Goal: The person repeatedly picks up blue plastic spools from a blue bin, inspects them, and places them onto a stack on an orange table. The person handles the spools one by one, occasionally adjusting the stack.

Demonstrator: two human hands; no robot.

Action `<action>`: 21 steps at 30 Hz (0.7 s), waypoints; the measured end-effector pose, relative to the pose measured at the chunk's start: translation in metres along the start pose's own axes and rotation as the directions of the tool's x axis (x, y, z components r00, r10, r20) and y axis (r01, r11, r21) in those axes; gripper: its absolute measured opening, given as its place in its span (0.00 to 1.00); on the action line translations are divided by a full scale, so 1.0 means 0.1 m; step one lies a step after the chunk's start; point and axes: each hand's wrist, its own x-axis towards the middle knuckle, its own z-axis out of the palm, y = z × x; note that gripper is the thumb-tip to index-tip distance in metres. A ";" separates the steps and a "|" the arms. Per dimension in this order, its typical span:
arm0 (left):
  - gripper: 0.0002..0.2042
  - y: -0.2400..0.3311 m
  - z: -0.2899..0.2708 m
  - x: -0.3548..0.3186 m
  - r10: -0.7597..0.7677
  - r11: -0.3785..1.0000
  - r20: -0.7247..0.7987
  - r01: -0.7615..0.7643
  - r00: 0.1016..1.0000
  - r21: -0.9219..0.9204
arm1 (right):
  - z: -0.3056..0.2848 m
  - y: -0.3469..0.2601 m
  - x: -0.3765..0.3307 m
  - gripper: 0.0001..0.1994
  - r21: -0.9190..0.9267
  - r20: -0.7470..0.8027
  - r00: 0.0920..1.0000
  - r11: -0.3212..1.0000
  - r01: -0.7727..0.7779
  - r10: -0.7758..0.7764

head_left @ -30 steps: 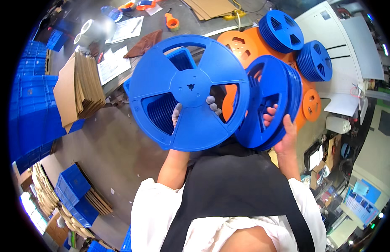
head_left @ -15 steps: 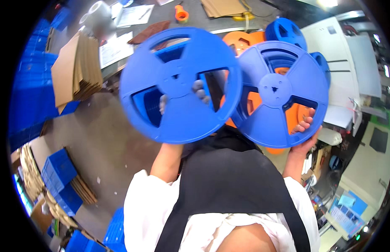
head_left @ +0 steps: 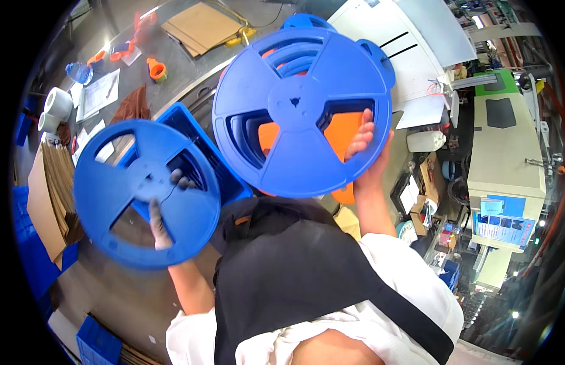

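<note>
My left hand (head_left: 160,230), in a grey-tipped glove, holds a flat blue plastic reel (head_left: 105,176) from beneath. Its thumb and fingers show through two of the reel's windows. My right hand (head_left: 368,146) grips a second, lighter blue reel (head_left: 294,161) by its right rim, with bare fingers curled through a window. Further blue rims show through this reel's upper window, though I cannot tell whether they are in my hand too. The two reels are apart, the left one lower. Behind the right reel, an orange reel (head_left: 345,129) is partly hidden.
Between the reels, a blue crate (head_left: 238,190) is partly covered. Stacked cardboard sheets (head_left: 45,204) stand at the left. The grey workbench (head_left: 182,72) bears brown cardboard (head_left: 202,27), an orange tape dispenser (head_left: 156,70) and white rolls (head_left: 58,103). A beige machine (head_left: 504,155) stands at the right.
My left hand has carried its reel left and down, away from the other reel, uncovering the blue crate. The view has turned to the right. My right hand keeps its hold.
</note>
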 end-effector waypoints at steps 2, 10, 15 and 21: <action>0.28 -0.08 0.00 0.11 -0.064 0.949 -0.157 0.109 0.985 0.297 | 0.10 0.08 0.05 0.34 -0.126 -0.031 0.999 0.992 0.014 -0.018; 0.18 -0.98 0.12 0.61 -0.384 0.900 0.032 0.367 0.923 0.235 | 0.72 1.18 0.02 0.36 -0.802 0.004 0.977 0.585 -0.125 0.213; 0.28 -0.67 0.13 0.52 -0.222 0.960 0.066 0.206 0.973 0.189 | 0.75 0.90 0.05 0.32 -0.834 -0.029 0.982 0.537 -0.125 0.185; 0.33 -0.44 -0.17 0.16 -0.124 0.917 0.273 0.215 0.954 -0.336 | 0.48 0.57 0.11 0.27 -0.830 -0.346 0.930 0.503 -0.240 -0.128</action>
